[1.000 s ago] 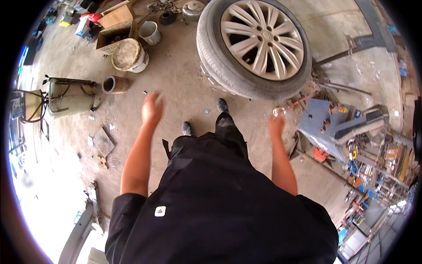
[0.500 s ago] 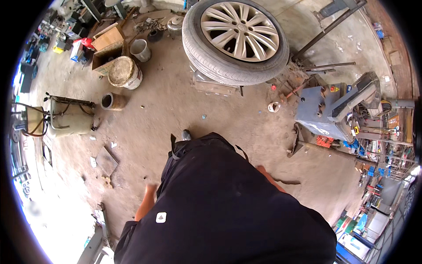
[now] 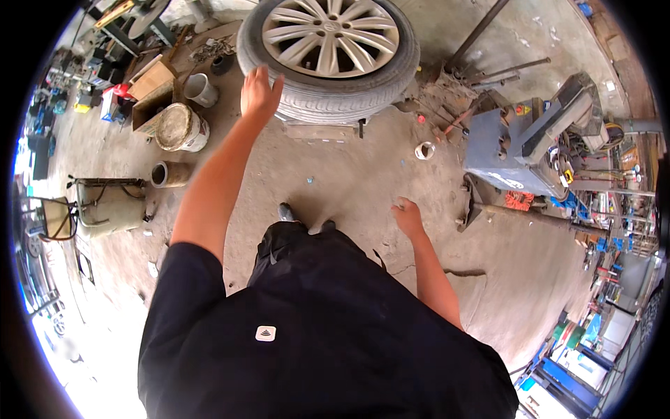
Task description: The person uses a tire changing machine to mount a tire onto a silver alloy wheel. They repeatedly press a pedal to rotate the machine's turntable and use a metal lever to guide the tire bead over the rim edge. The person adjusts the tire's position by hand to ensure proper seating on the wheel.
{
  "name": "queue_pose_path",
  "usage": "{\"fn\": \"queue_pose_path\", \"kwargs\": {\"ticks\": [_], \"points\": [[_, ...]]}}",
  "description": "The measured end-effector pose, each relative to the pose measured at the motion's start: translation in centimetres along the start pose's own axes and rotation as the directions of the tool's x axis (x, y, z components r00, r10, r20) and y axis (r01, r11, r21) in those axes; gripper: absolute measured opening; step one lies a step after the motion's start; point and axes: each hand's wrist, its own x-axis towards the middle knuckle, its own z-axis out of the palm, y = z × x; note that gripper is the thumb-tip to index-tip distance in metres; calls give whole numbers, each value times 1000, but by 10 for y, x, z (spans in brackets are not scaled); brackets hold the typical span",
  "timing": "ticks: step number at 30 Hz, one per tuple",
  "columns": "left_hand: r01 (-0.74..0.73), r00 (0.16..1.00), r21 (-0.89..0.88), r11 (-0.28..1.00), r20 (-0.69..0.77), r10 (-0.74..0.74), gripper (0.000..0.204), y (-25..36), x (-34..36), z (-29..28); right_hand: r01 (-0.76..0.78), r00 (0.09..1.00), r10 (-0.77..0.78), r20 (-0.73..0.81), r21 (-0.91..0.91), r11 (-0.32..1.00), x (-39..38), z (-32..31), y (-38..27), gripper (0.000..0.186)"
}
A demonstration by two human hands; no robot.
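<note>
A car wheel (image 3: 331,38), with a silver multi-spoke rim and a worn grey tyre (image 3: 335,103), lies on its side on a low support ahead of me. My left hand (image 3: 261,96) reaches out to the tyre's left side, thumb and fingers apart. Whether it touches the rubber I cannot tell. Lower and to the right, my right hand (image 3: 409,218) hangs over the floor with its fingers half bent and nothing visible in them.
On the right stands a grey-blue machine (image 3: 499,150) with an arm, near metal bars and a small white cup (image 3: 424,150). To the left are a lidded bucket (image 3: 181,127), a grey bucket (image 3: 201,91), a cardboard box (image 3: 155,105), a pipe piece (image 3: 172,174) and a pale tank (image 3: 112,204).
Both hands have come forward from beside my body, the left up to the tyre. I have stepped nearer the wheel, and the view has shifted.
</note>
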Motion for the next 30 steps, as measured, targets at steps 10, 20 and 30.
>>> {"fn": "queue_pose_path", "kwargs": {"ticks": [10,20,30], "points": [[156,982,333,930,-155,-109,76,5,55,109,-500,850,517,99,459,734,-78,-3,39,50],[119,975,275,954,-215,-60,58,-3,56,114,-279,957,279,83,-8,960,-73,35,79,54],[99,961,222,970,-276,-35,58,-4,54,112,-296,952,297,-71,31,955,-40,-9,28,54]]}}
